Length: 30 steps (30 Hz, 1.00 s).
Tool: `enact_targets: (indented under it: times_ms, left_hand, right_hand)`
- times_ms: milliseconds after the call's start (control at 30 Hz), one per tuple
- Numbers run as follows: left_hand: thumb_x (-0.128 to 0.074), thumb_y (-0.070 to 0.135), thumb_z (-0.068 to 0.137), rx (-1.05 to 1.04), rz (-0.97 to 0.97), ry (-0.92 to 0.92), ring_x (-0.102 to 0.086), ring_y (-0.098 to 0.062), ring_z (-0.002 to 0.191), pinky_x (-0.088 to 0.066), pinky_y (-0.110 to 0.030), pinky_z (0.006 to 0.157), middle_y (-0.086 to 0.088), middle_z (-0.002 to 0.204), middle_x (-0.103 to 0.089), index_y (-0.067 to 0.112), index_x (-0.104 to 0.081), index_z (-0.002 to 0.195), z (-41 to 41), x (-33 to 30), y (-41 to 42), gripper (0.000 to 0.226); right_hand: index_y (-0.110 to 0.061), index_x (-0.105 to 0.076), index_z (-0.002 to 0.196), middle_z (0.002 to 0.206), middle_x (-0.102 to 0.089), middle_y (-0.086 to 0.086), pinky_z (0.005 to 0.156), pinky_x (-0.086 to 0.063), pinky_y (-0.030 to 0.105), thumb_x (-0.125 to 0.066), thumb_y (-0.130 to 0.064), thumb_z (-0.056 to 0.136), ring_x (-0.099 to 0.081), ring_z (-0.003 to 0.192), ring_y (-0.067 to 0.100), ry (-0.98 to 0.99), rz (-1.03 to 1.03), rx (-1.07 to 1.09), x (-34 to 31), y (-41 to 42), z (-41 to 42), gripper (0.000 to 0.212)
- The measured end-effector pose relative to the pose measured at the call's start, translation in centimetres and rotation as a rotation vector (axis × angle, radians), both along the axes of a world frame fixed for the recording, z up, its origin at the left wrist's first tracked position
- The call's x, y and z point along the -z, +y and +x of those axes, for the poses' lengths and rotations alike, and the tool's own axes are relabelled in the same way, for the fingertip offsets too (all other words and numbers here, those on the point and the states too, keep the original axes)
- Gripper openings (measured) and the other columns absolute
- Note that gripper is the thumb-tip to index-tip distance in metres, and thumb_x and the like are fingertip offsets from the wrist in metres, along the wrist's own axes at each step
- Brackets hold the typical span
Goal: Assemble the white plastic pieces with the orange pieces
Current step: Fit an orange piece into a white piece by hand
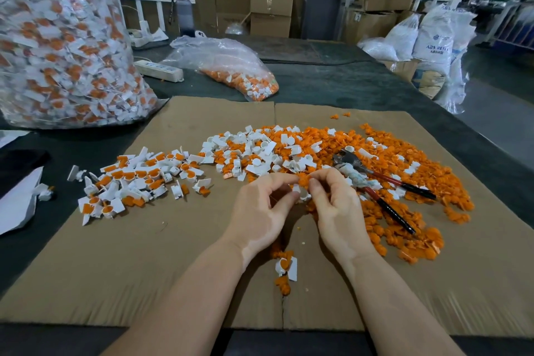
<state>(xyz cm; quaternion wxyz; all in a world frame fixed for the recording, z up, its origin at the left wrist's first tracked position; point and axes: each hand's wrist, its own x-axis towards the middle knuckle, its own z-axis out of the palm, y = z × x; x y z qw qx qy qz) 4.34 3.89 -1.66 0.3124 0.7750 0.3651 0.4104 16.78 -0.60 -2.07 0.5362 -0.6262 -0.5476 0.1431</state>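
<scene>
My left hand and my right hand meet at the middle of the cardboard sheet. Between their fingertips sit a small white plastic piece and an orange piece just above it; the left fingers pinch the white one, the right thumb and forefinger pinch the orange one. A heap of loose orange pieces spreads to the right, mixed with loose white pieces behind my hands. Joined white-and-orange pieces lie in a pile to the left.
Pliers with red and black handles lie in the orange heap right of my hands. A big clear bag of joined pieces stands at the back left, a smaller bag and a power strip behind. One joined piece lies between my wrists.
</scene>
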Motion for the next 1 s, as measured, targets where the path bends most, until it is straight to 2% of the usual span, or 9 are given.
enact_targets:
  times_ms: [67,133,367,700,800,867,1000]
  left_hand:
    - [-0.064,0.017,0.087,-0.002,0.026,-0.01,-0.048,0.024,0.089,-0.033,0.005,0.076,0.029,0.09,-0.053,0.019,-0.068,0.113,0.04,0.03,-0.08,0.025]
    - [-0.064,0.017,0.087,-0.004,0.052,-0.009,-0.046,0.028,0.09,-0.032,0.006,0.077,0.027,0.093,-0.054,0.018,-0.067,0.114,0.08,0.09,-0.1,0.027]
    - [-0.064,0.019,0.088,-0.024,0.06,0.031,-0.05,0.015,0.082,-0.033,0.007,0.076,0.014,0.097,-0.06,0.017,-0.063,0.12,0.1,0.16,-0.13,0.033]
    - [-0.064,0.019,0.088,-0.036,0.035,0.05,-0.051,0.011,0.08,-0.034,0.006,0.076,0.013,0.092,-0.059,0.016,-0.062,0.121,0.0,0.03,-0.2,0.034]
    - [-0.062,0.022,0.089,-0.032,-0.039,0.038,-0.056,0.008,0.082,-0.038,0.002,0.076,0.013,0.093,-0.063,0.018,-0.064,0.118,-0.08,-0.06,0.02,0.029]
    - [-0.062,0.022,0.089,-0.056,-0.151,-0.009,-0.061,0.001,0.084,-0.042,-0.003,0.073,0.007,0.092,-0.068,0.017,-0.066,0.112,-0.18,-0.08,0.46,0.024]
    - [-0.064,0.015,0.088,-0.04,-0.355,-0.165,-0.066,-0.006,0.064,-0.049,-0.011,0.06,-0.003,0.075,-0.069,0.012,-0.068,0.094,-0.37,-0.3,0.67,0.008]
  right_hand:
    - [-0.026,-0.053,0.086,0.079,-0.055,-0.012,0.064,-0.038,0.008,-0.047,-0.015,0.096,-0.05,0.076,0.0,-0.022,-0.012,0.01,0.11,0.03,0.08,0.015]
    - [-0.025,-0.053,0.088,0.08,-0.054,-0.013,0.064,-0.037,0.008,-0.047,-0.017,0.096,-0.05,0.077,0.0,-0.036,-0.021,0.016,0.2,0.07,0.11,0.012]
    - [-0.021,-0.054,0.091,0.077,-0.053,-0.014,0.063,-0.039,0.009,-0.048,-0.021,0.095,-0.05,0.072,0.001,-0.075,-0.018,0.024,0.22,0.19,0.07,0.008]
    - [-0.022,-0.055,0.087,0.075,-0.055,-0.012,0.062,-0.041,0.011,-0.05,-0.021,0.094,-0.052,0.071,0.003,-0.077,-0.008,0.026,0.22,0.21,-0.03,0.009]
    - [-0.022,-0.055,0.086,0.075,-0.055,-0.011,0.061,-0.042,0.014,-0.053,-0.02,0.093,-0.053,0.071,0.008,-0.087,0.042,0.068,0.14,0.08,0.0,0.007]
    - [-0.02,-0.055,0.086,0.074,-0.055,-0.008,0.06,-0.042,0.019,-0.055,-0.019,0.092,-0.052,0.068,0.011,-0.102,0.091,0.104,0.12,-0.06,0.01,0.006]
    - [-0.013,-0.059,0.084,0.074,-0.056,-0.003,0.061,-0.045,0.025,-0.058,-0.018,0.09,-0.051,0.069,0.013,-0.221,0.107,0.1,0.12,-0.3,-0.17,0.008]
